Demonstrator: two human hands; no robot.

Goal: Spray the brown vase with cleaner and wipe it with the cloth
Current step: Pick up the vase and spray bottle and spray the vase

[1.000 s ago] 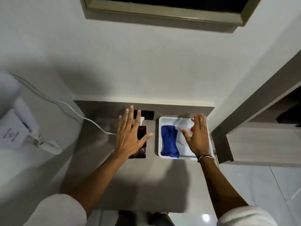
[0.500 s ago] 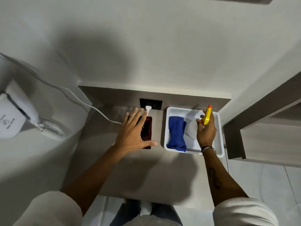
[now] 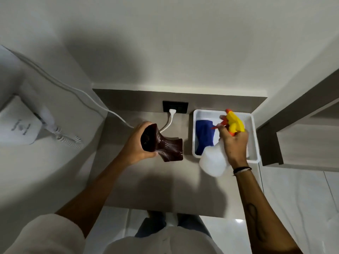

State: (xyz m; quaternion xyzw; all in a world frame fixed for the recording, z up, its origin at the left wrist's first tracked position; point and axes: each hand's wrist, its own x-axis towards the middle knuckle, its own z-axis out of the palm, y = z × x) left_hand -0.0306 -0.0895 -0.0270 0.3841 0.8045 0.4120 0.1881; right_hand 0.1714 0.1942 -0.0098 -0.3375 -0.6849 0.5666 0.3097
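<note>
My left hand grips the dark brown glossy vase and holds it tilted above the grey counter. Its wide end faces me and its other end points right. My right hand is closed around a white spray bottle with a yellow and orange trigger head, lifted over the front of the white tray. The nozzle points left, toward the vase. A blue cloth lies in the tray's left half, partly hidden by the bottle.
A black wall socket with a white plug and cable sits behind the vase. A white wall-mounted hair dryer with a coiled cord hangs at the left. A grey cabinet stands right of the tray.
My left hand has closed on the vase and lifted it off the counter, tilting it. My right hand has raised the spray bottle out of the tray and turned it leftward.
</note>
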